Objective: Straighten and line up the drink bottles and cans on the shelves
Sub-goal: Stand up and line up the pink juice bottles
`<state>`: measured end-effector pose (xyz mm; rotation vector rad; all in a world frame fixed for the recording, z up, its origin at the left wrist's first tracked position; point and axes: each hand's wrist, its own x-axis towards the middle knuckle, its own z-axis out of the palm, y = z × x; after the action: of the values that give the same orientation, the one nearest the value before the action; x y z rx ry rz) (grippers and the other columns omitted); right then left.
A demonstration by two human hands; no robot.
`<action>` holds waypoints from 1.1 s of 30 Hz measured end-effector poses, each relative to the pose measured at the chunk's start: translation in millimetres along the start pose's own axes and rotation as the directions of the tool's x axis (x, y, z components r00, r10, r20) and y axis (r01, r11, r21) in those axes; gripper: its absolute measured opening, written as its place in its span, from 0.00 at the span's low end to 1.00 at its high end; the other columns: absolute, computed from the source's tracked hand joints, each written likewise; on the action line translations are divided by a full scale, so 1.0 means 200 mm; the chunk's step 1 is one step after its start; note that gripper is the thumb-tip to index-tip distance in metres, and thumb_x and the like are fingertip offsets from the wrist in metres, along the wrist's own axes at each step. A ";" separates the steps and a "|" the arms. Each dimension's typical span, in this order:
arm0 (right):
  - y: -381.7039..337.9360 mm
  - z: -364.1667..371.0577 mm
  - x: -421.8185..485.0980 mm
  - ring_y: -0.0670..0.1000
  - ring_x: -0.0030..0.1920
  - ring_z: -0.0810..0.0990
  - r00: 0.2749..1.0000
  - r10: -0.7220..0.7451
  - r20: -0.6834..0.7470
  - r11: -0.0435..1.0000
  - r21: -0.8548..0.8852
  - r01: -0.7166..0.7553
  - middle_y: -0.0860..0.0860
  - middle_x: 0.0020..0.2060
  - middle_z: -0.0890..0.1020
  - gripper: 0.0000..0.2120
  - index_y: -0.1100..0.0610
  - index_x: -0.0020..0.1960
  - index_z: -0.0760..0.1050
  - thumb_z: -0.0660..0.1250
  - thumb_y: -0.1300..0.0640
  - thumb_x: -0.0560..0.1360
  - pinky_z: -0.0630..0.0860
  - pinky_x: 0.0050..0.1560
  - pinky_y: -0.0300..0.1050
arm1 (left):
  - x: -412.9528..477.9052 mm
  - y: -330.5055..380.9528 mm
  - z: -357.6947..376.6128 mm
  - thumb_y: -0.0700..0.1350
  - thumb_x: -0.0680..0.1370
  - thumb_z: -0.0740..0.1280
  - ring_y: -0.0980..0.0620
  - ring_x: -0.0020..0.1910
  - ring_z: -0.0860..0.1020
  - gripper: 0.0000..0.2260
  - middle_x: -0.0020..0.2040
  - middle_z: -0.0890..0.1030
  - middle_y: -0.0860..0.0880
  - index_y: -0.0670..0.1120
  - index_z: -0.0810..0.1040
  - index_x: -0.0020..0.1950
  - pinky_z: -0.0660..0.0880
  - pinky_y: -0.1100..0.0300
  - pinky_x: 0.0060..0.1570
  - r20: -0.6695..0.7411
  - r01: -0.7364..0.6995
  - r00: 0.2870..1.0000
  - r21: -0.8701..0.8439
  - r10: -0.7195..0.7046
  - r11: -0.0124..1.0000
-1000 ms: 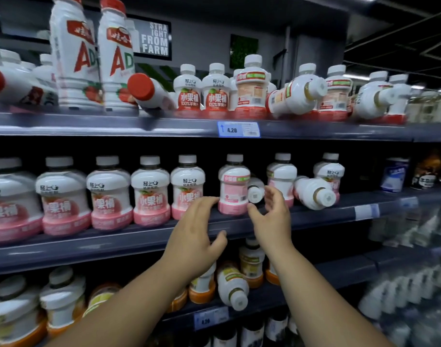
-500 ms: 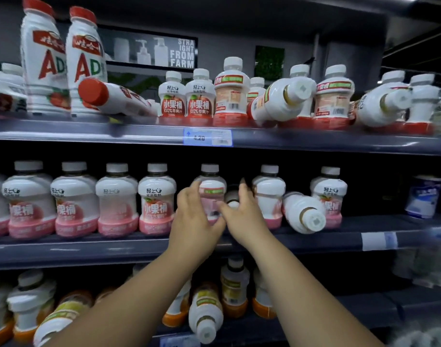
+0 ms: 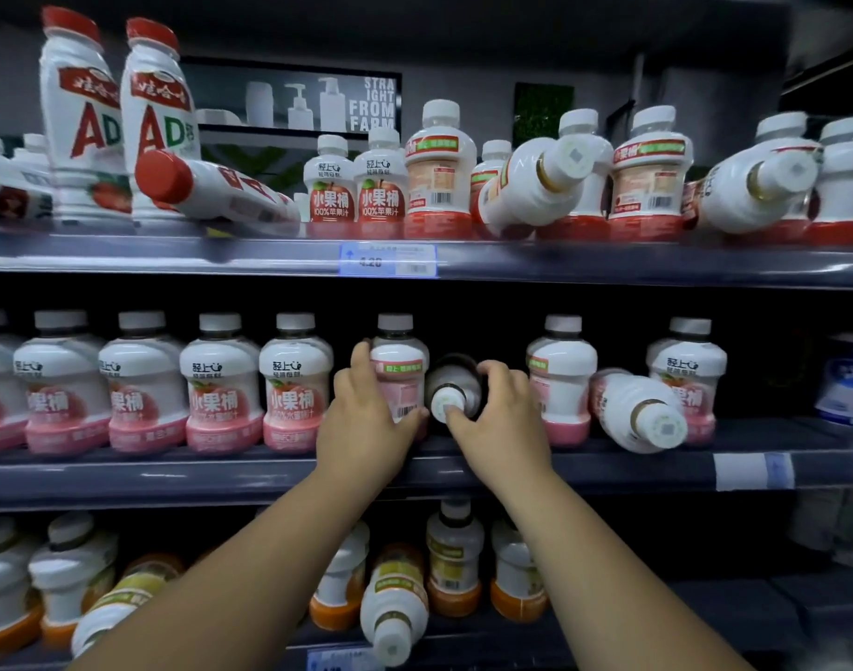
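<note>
On the middle shelf [image 3: 221,474] stands a row of white bottles with pink bases. My left hand [image 3: 366,418] grips an upright pink bottle [image 3: 400,365] turned with its barcode to the front. Just right of it a toppled bottle [image 3: 451,392] lies with its white cap toward me, and my right hand [image 3: 499,418] curls round its neck and cap. Further right another toppled pink bottle [image 3: 639,411] leans between two upright ones.
The top shelf [image 3: 608,263] holds red-based bottles, some tipped over [image 3: 535,186], plus a fallen red-capped AD bottle [image 3: 211,191] beside tall upright ones. The lower shelf carries orange-based bottles, one lying cap-forward [image 3: 393,617]. A blue-white tub [image 3: 848,380] sits far right.
Both hands moved up from the shelf edge onto the bottles: the left now grips the upright pink bottle, the right has closed round the toppled one. The view came closer.
</note>
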<state>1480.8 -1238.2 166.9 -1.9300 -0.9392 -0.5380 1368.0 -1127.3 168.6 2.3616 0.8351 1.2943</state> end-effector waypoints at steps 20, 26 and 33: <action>-0.08 -0.05 0.07 0.54 0.48 0.77 0.965 -0.005 -0.264 0.997 0.078 0.026 0.50 0.48 0.80 0.16 0.54 0.54 0.77 0.71 0.52 0.67 0.73 0.44 0.48 | 0.00 -0.04 -0.05 0.58 0.71 0.74 0.41 0.65 0.73 0.49 0.72 0.65 0.44 0.53 0.43 0.78 0.73 0.50 0.58 0.084 -0.013 0.996 -0.126 0.023 0.992; -0.14 -0.08 0.15 0.48 0.57 0.76 0.965 -0.034 -0.259 0.923 0.361 0.130 0.48 0.58 0.79 0.20 0.54 0.65 0.76 0.72 0.52 0.74 0.72 0.58 0.41 | 0.01 -0.03 -0.04 0.59 0.69 0.76 0.40 0.64 0.74 0.51 0.72 0.68 0.43 0.53 0.42 0.78 0.75 0.45 0.57 0.084 -0.002 0.996 -0.088 0.009 0.996; -0.06 -0.03 0.15 0.53 0.70 0.69 0.996 0.073 0.051 0.948 0.308 -0.085 0.54 0.72 0.69 0.50 0.54 0.79 0.52 0.78 0.47 0.67 0.65 0.61 0.38 | 0.02 -0.03 -0.05 0.58 0.68 0.77 0.43 0.61 0.77 0.50 0.68 0.74 0.45 0.48 0.47 0.78 0.75 0.50 0.56 0.099 0.044 0.995 -0.136 -0.030 0.990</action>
<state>1490.5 -1228.1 196.1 -1.6900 -0.9080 -0.2863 1358.9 -1120.7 173.3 2.2698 0.7320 1.1731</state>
